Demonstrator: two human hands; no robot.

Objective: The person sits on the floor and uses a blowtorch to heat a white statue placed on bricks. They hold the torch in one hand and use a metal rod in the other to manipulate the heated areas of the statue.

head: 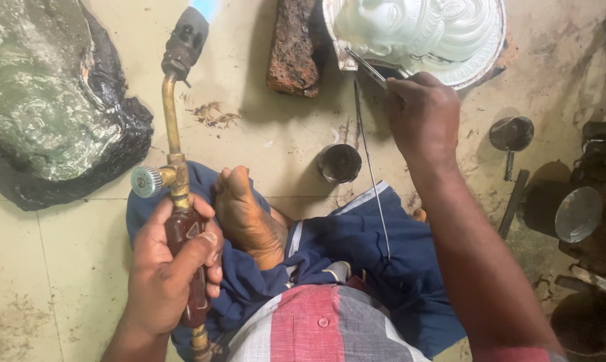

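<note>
On the floor (68, 268), a person sits cross-legged, one bare foot (246, 218) resting on blue cloth (356, 241). The left hand (169, 268) is wrapped tight around the dark red handle of a brass gas torch (175, 161), thumb lying along the handle; the torch's long axis runs nearly straight away from the body, and its black nozzle (184, 41) points at the far edge of the view with a pale blue flame at its tip. The right hand (423, 117) is closed around thin metal tweezers (367, 67), whose tips angle up and to the left and touch the lower rim of a silver embossed plate (423, 33). That plate lies well to the right of the nozzle, so the right hand is far nearer to it, with a rusty brick (293, 47) between nozzle and plate. A long thin wire (372, 181) runs from near the tweezers back towards the lap. A small dark cup (339, 163) stands beside it (contents hard to make out). A black-and-green mass (48, 100) lies at far left.
</note>
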